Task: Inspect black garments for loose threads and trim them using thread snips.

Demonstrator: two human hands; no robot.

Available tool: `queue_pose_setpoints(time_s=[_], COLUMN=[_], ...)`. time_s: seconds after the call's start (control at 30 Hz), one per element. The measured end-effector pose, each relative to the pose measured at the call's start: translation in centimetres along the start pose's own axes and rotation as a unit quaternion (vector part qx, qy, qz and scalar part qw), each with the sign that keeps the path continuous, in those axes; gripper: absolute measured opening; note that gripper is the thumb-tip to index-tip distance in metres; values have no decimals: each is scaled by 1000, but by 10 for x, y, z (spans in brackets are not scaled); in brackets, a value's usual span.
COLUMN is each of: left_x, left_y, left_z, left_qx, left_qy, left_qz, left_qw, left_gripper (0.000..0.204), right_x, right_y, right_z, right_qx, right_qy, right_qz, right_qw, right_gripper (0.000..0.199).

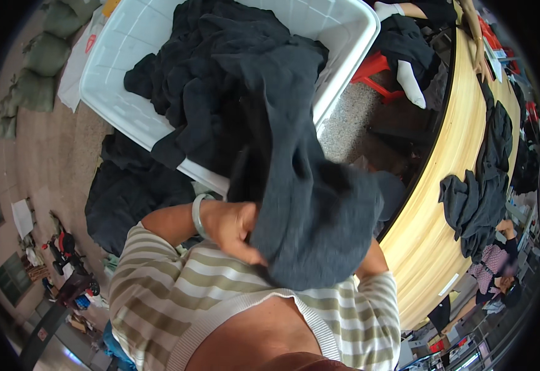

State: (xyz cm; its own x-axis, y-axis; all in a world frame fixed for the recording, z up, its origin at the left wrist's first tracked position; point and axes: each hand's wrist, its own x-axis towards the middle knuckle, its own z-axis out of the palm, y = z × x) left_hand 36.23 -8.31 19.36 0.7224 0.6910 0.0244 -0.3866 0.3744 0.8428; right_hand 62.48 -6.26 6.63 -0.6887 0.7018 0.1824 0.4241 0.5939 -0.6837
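A dark grey garment (307, 204) hangs in front of my chest, and its far part runs back into the white plastic bin (131, 127). My left hand (236, 232), a pale bangle at its wrist, has its fingers closed on the garment's left edge. Cloth covers my right hand; only the forearm (373, 263) shows beside the garment's right side, so its fingers are hidden. More dark garments (208, 68) lie heaped inside the bin.
To the right stretches a light wood table (424, 229) with dark garments (483, 179) on it. A dark cloth pile (131, 191) lies below the bin's left side. A red stool (375, 74) and a co-worker's white-socked foot (411, 85) are beyond the bin; another person (492, 260) is at far right.
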Motion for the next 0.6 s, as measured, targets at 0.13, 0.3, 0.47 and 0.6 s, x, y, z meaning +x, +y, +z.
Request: queue_pose_setpoints(time_s=[0.13, 0.3, 0.47, 0.6], left_x=[5, 10, 58, 132], left_y=[20, 33, 27, 21], left_z=[4, 10, 9, 35], left_qx=[201, 256, 371, 419], left_qy=[-108, -148, -140, 14], left_qz=[157, 173, 124, 183], left_qw=[961, 939, 910, 889], left_gripper=[26, 25, 34, 36], right_x=[76, 94, 58, -43], right_y=[25, 32, 45, 85], right_z=[-17, -92, -216, -370], right_qx=[85, 107, 109, 176], right_qy=[29, 162, 339, 422], right_qz=[35, 138, 219, 225], right_qw=[995, 971, 909, 860], right_gripper=[50, 51, 52, 53])
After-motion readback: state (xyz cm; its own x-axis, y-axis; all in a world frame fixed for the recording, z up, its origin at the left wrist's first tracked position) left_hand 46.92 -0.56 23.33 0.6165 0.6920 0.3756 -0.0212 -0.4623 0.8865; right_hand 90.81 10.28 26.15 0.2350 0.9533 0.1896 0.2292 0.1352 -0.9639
